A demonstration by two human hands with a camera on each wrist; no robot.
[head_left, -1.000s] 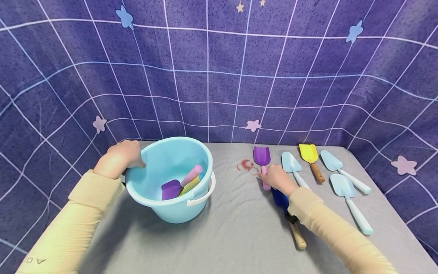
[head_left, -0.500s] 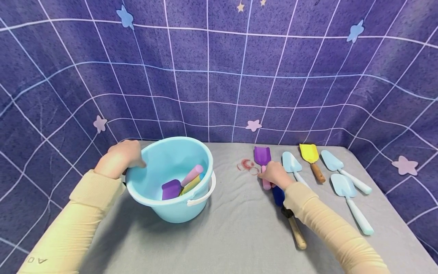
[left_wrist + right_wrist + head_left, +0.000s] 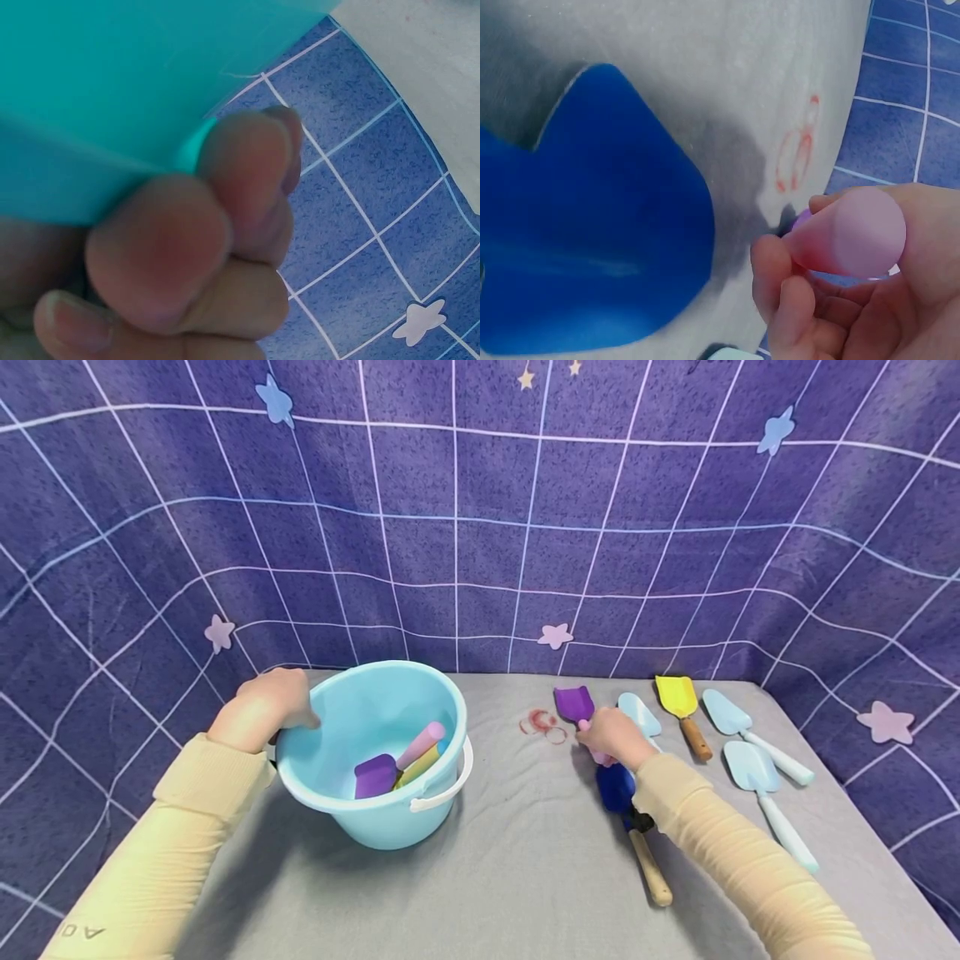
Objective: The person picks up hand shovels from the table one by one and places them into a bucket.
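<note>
My left hand (image 3: 273, 703) grips the left rim of a light blue bucket (image 3: 397, 827); the left wrist view shows fingers and thumb pinching its wall. Inside the tilted bucket lie a purple shovel (image 3: 375, 777) with a pink handle and a yellow-handled tool (image 3: 420, 767). On the right, my right hand (image 3: 617, 739) holds the pink handle (image 3: 859, 232) of another purple shovel (image 3: 574, 704), whose blade points toward the back wall. Just in front of that hand is a dark blue trowel (image 3: 617, 789) with a wooden handle, part of it hidden by the sleeve.
Light blue trowels (image 3: 752, 767) lie on the grey cloth (image 3: 510, 877) at the right, near a yellow shovel (image 3: 677, 695) with a brown handle. A red ring mark (image 3: 542, 721) shows on the cloth. Behind stands a purple gridded curtain (image 3: 480, 568).
The right hand has shifted slightly right, and the purple shovel has turned and moved a little with it. More of the blue trowel shows. The left hand and bucket stay put.
</note>
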